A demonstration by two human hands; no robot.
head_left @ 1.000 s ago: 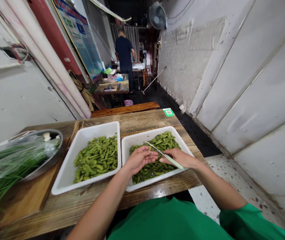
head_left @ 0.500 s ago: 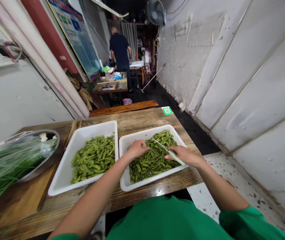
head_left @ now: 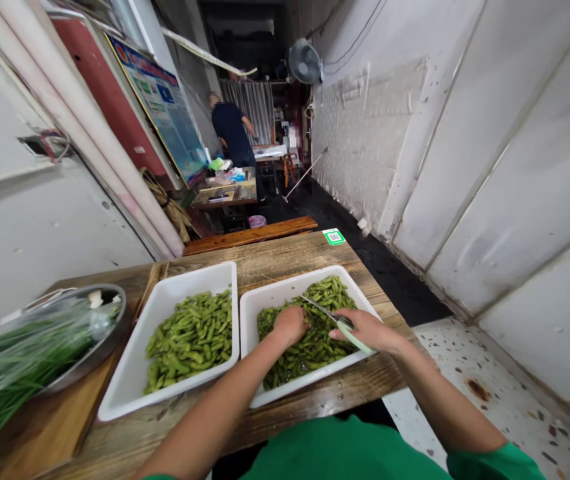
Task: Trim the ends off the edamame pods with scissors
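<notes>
Green soybean pods (head_left: 325, 347) fill much of the white tray (head_left: 259, 397) in front of me. My left hand (head_left: 291, 325) is down among these pods with curled fingers; what lies between the fingertips is hidden. In my right hand (head_left: 361, 328), over the tray's right side, is a pair of scissors (head_left: 321, 307) with a pale green handle. Its blades point left and away from me, just beyond my left hand. A second white tray (head_left: 165, 280), left of the first, holds more green pods (head_left: 195, 337).
On the left, a metal basin (head_left: 115, 337) with bagged green stalks (head_left: 19, 360) rests by a wooden board (head_left: 65, 427). A bench (head_left: 252, 235) stands beyond the table (head_left: 285, 252). Farther back, a person (head_left: 232, 130) leans over another table.
My left hand has lowered into the pods, fingers now curled in. The scissors stay in my right hand. The view has tilted up a little, and the person at the back leans further over.
</notes>
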